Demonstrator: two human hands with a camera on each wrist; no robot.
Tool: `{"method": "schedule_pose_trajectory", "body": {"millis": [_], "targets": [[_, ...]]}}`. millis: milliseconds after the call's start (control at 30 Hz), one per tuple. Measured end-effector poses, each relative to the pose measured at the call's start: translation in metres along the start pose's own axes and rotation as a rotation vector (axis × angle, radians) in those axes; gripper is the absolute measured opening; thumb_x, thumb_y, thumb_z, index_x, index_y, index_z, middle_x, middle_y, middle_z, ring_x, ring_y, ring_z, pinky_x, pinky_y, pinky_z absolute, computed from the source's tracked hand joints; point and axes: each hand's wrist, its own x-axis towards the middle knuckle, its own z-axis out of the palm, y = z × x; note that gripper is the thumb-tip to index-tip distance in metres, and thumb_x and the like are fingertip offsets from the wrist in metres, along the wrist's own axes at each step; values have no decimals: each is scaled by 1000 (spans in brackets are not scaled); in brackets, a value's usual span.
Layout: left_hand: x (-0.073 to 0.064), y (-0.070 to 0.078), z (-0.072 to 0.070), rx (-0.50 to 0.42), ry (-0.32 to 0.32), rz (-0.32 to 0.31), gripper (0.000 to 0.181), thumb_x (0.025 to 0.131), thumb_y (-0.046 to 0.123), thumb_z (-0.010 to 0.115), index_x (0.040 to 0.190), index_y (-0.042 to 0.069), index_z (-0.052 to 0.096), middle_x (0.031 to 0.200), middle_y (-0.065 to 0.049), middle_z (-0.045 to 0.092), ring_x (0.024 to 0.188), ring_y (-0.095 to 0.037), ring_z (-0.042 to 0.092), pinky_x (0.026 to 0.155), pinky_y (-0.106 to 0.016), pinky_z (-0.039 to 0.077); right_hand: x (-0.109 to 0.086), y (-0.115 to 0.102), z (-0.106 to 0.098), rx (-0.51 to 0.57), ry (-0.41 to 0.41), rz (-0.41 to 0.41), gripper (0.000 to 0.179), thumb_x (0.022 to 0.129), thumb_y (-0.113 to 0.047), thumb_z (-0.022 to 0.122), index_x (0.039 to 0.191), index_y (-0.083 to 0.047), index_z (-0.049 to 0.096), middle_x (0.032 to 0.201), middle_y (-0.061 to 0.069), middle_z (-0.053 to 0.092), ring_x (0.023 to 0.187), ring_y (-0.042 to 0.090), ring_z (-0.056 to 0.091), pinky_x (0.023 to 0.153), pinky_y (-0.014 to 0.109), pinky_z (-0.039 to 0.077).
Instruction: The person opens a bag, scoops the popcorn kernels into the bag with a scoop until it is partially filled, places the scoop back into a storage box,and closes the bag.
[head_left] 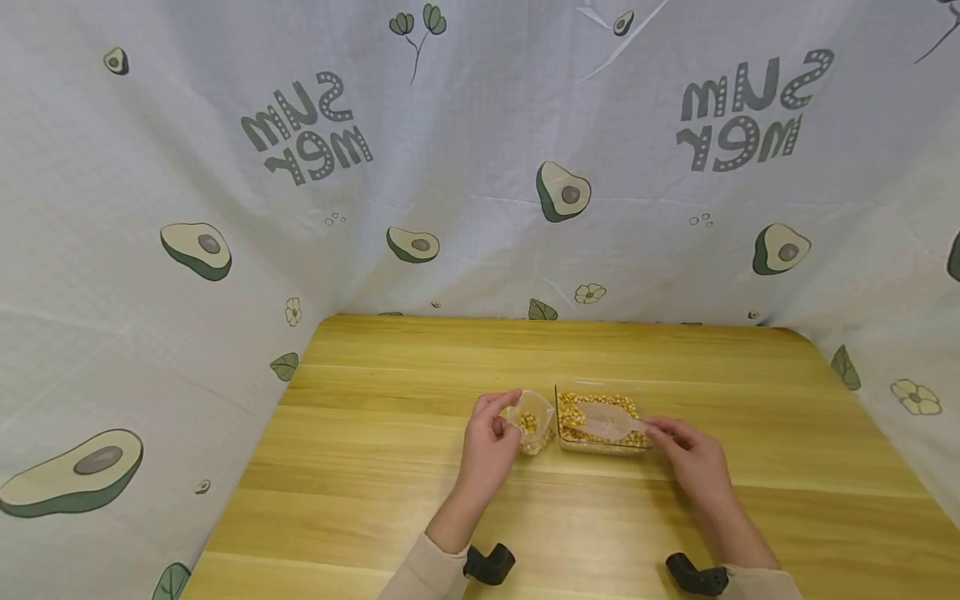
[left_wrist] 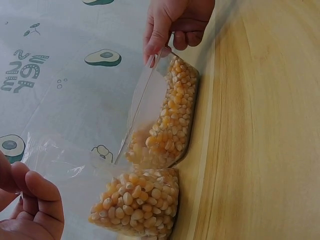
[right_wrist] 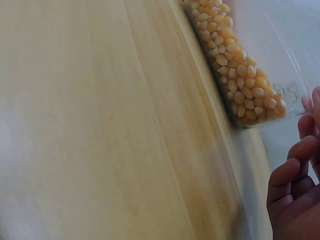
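My left hand (head_left: 483,450) pinches the rim of a clear plastic bag (head_left: 542,408) that stands on the table, its lower part filled with yellow corn kernels (left_wrist: 135,202). Just right of the bag sits a clear rectangular container (head_left: 600,450) of corn kernels (right_wrist: 245,85). Between thumb and fingers, my right hand (head_left: 696,467) holds the handle of a translucent scoop (head_left: 606,422). The scoop's blade lies over the kernels inside the container, its front end among them in the left wrist view.
A wooden table (head_left: 390,367) bears everything. Behind it and at both sides hangs a white curtain (head_left: 480,150) printed with avocados. Black angular pieces (head_left: 489,564) show at both wrists.
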Motion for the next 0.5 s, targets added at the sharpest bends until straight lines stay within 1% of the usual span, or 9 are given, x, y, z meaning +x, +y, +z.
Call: {"method": "schedule_pose_trajectory", "body": {"millis": [100, 167, 333, 400, 500], "targets": [[0, 1, 0, -1, 0, 0, 52, 87, -7, 47, 135, 8, 62, 125, -8, 54, 56, -4, 35, 49, -16, 33, -1, 1, 0, 39, -1, 38, 46, 95, -38, 65, 126, -4, 68, 97, -38, 57, 92, -9, 51, 73, 12, 47], [0, 1, 0, -3, -1, 1, 52, 87, -7, 47, 135, 7, 62, 125, -8, 53, 56, -4, 35, 49, -16, 33, -1, 2, 1, 61, 1, 50, 46, 95, -38, 65, 126, -4, 68, 96, -38, 57, 91, -8, 51, 72, 12, 47], [0, 1, 0, -3, -1, 2, 52, 87, -7, 46, 135, 7, 61, 125, -8, 53, 56, -4, 35, 48, -16, 33, -1, 4, 1, 130, 13, 55, 40, 95, -33, 67, 123, -5, 70, 93, -36, 60, 82, -4, 51, 66, 16, 47], [0, 1, 0, -1, -1, 1, 53, 87, -7, 46, 135, 8, 62, 125, -8, 53, 56, -4, 35, 48, -16, 32, -1, 5, 1, 162, 18, 57, 36, 94, -31, 67, 121, -6, 71, 91, -28, 63, 77, -2, 51, 63, 18, 47], [0, 0, 0, -5, -3, 1, 53, 87, -7, 46, 135, 8, 62, 125, -8, 53, 56, -4, 35, 48, -16, 33, -1, 5, 1, 188, 30, 58, 32, 94, -30, 67, 118, -10, 73, 88, -23, 63, 72, 0, 50, 60, 20, 46]]}}
